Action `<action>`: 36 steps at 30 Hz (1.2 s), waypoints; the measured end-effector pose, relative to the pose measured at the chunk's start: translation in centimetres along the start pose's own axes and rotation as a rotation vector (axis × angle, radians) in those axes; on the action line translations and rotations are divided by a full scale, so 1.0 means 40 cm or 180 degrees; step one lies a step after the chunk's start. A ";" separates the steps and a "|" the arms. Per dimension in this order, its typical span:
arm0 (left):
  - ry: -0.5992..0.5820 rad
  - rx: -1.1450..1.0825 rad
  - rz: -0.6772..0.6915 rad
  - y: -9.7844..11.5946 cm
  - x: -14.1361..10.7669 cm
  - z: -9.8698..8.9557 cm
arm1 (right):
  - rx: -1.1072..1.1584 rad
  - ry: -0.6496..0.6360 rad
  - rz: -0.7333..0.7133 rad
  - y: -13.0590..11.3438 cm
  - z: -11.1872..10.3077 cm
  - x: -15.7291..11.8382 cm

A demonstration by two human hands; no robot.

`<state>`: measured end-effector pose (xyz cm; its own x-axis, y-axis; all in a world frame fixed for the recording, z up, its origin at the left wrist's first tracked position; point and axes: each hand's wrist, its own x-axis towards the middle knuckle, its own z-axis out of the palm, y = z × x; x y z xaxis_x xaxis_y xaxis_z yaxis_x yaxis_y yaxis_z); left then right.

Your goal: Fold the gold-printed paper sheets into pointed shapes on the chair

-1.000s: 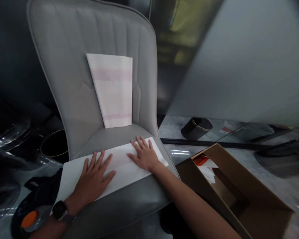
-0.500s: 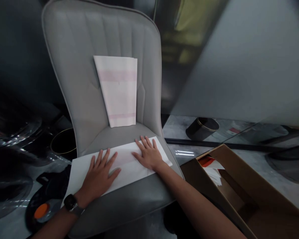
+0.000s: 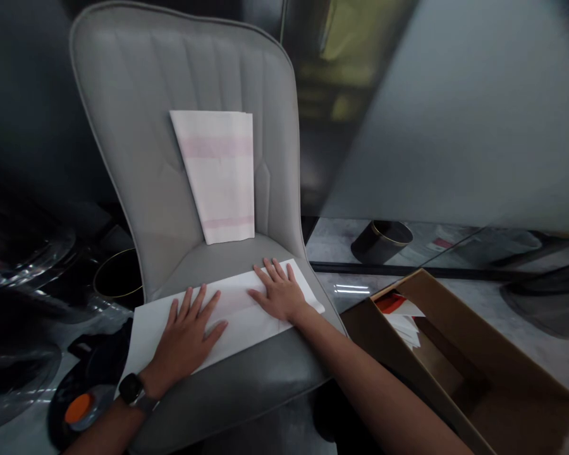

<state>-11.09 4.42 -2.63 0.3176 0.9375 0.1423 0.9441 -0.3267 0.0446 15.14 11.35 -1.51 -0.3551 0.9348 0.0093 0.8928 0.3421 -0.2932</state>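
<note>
A long white folded sheet of paper [image 3: 237,316] lies across the seat of the grey chair [image 3: 227,262]. Flat on its left half rests my left hand [image 3: 184,335], fingers spread, a watch [image 3: 133,388] on the wrist. My right hand [image 3: 279,294] presses on the sheet's right end, its fingers also spread. Behind the hands, a second folded paper [image 3: 220,183], white with pink bands, leans upright against the backrest and widens toward its top. Neither hand touches it.
An open cardboard box [image 3: 507,335] stands on the floor at right, with white papers [image 3: 403,322] and something red inside. A black bin [image 3: 119,278] is left of the chair; a bottle with an orange cap [image 3: 79,409] lies lower left. Another dark bin [image 3: 382,241] shows at the glass partition.
The view has shifted slightly, so the chair and leaning paper appear a little further left. Both hands stay flat on the sheet in nearly the same places.
</note>
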 end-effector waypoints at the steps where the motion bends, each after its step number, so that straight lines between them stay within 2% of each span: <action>1: -0.0004 -0.0002 -0.0008 0.001 0.001 -0.001 | -0.0007 0.0001 0.0000 0.000 0.000 0.000; 17: -0.0041 -0.0029 -0.0063 0.013 0.002 -0.013 | -0.0029 0.0066 -0.0049 0.004 0.005 -0.003; 26: -0.0353 -0.0095 -0.0197 0.035 -0.010 -0.034 | -0.0268 0.0017 -0.0032 0.011 0.034 -0.011; 36: -0.0367 -0.0177 -0.0212 0.038 -0.018 -0.035 | -0.0368 -0.0044 -0.0003 0.011 0.046 -0.015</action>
<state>-10.02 3.08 -1.27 0.2655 0.9639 0.0227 0.9581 -0.2664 0.1054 15.24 10.75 -3.41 -0.3591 0.9333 -0.0041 0.9181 0.3525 -0.1810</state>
